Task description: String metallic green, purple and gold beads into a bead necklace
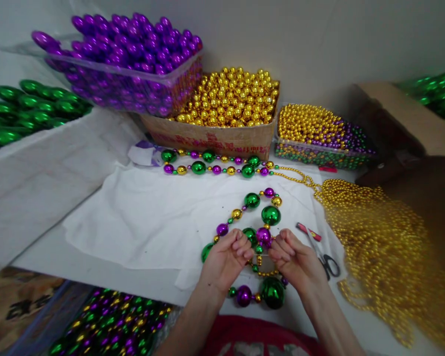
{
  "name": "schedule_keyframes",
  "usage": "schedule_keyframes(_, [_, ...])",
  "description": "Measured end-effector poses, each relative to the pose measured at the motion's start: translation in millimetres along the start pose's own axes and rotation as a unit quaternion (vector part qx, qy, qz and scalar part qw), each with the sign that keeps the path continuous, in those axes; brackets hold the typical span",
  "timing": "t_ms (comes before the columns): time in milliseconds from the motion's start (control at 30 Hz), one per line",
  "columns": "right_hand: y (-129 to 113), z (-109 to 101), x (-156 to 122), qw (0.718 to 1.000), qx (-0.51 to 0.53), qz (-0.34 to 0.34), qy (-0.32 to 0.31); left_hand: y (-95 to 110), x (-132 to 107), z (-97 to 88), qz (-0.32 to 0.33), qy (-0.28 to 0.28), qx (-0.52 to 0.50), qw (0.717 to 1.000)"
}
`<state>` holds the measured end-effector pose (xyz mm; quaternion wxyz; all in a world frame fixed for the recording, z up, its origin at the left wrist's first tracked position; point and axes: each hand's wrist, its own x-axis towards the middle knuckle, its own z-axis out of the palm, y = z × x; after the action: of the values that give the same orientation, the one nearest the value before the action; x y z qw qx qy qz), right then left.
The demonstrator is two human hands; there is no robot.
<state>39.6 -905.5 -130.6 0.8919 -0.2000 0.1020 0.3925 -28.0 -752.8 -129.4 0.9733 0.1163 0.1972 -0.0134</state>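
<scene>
My left hand and my right hand are both closed, level with each other over the front of the table. A thin pale string runs taut across the gap between them, its ends pinched in the fingers. Around and beneath the hands lies a strand of shiny green, purple and gold beads, with large green balls among smaller ones. Short gold bead chain shows just below the string. Fingers cover part of the strand. To the right of my right hand lie black-handled scissors, beside a red lighter-like object.
Behind the white cloth lies another bead necklace joined to gold chain. Gold bead strands heap on the right. Along the back stand a purple-bead tub, a gold-bead carton and a mixed-bead tub. A green-bead box stands left.
</scene>
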Motion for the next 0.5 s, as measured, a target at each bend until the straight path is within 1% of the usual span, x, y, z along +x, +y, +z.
schedule_keyframes(133, [5.5, -15.2, -12.7, 1.000, 0.012, 0.021, 0.016, -12.0, -8.2, -7.8, -0.013, 0.000, 0.004, 1.000])
schedule_keyframes(200, [3.8, -21.0, -20.0, 0.999, 0.001, 0.042, 0.014, -16.5, -14.4, -7.3, -0.022, -0.018, 0.030, 0.999])
schedule_keyframes(233, [-0.1, -19.1, -22.2, 0.998, -0.017, 0.054, 0.005, -16.2, -17.0, -3.1, -0.022, -0.037, 0.054, 0.998])
schedule_keyframes(267, [-6.6, -12.2, -22.8, 0.997, -0.043, 0.066, -0.010, -13.4, -18.6, 4.9, -0.019, -0.062, 0.084, 0.994])
schedule_keyframes(300, [-16.1, 1.1, -21.5, 0.994, -0.076, 0.075, -0.030, -7.8, -19.0, 17.4, -0.012, -0.090, 0.117, 0.989])
schedule_keyframes(333, [-28.3, 21.5, -18.4, 0.989, -0.116, 0.079, -0.052, 0.7, -18.2, 34.9, -0.005, -0.120, 0.153, 0.981])
schedule_keyframes(367, [-42.9, 49.2, -14.0, 0.981, -0.160, 0.074, -0.077, 12.0, -16.7, 57.5, 0.012, -0.149, 0.187, 0.971])
schedule_keyframes(400, [-59.1, 83.7, -9.1, 0.971, -0.208, 0.054, -0.106, 25.8, -15.3, 85.0, 0.037, -0.182, 0.216, 0.959])
schedule_keyframes(433, [-76.0, 123.8, -5.0, 0.955, -0.261, 0.031, -0.136, 41.6, -15.0, 117.0, 0.069, -0.213, 0.247, 0.943])
schedule_keyframes(467, [-92.3, 167.7, -2.7, 0.934, -0.319, 0.004, -0.159, 59.0, -16.6, 152.7, 0.104, -0.243, 0.276, 0.924])
schedule_keyframes(500, [-107.0, 212.8, -2.9, 0.913, -0.358, -0.038, -0.190, 77.2, -20.9, 190.6, 0.148, -0.270, 0.298, 0.904])
